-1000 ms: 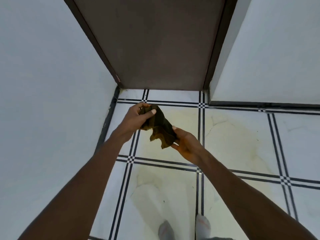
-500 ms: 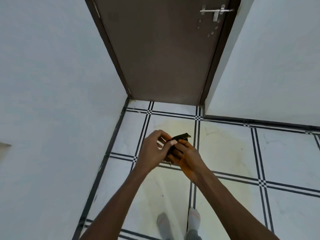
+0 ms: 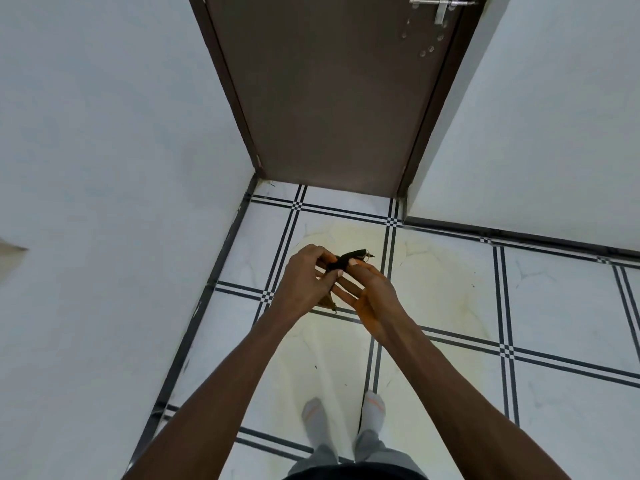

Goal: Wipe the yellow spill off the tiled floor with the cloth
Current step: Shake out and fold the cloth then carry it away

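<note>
The person stood on the white tiled floor with black double lines [image 3: 554, 306] and held both hands out in front. The left hand [image 3: 304, 282] and the right hand [image 3: 374, 299] were close together, touching around a small, dark brown, crumpled cloth [image 3: 346, 259].

The fingers [image 3: 311, 252] of the left hand were curled over the cloth and gripped it from the left side. The thumb of the right hand pinched the top of the cloth, while the other right fingers [image 3: 346, 289] lay fairly straight under it. One end of the cloth poked up past the fingertips, toward the door. A small corner of it hung down below the left hand. The cloth was up in the air, not touching the floor.

The pale yellow spill [image 3: 433, 289] spread on the floor right under the fingers and out to the right of them. It also ran back toward the person's two feet in grey socks [image 3: 313, 415].

Past the fingers was a dark brown closed door [image 3: 329, 98] with a silver metal latch [image 3: 440, 5] near its top right. Plain white walls [image 3: 104, 133] stood on both sides.
</note>
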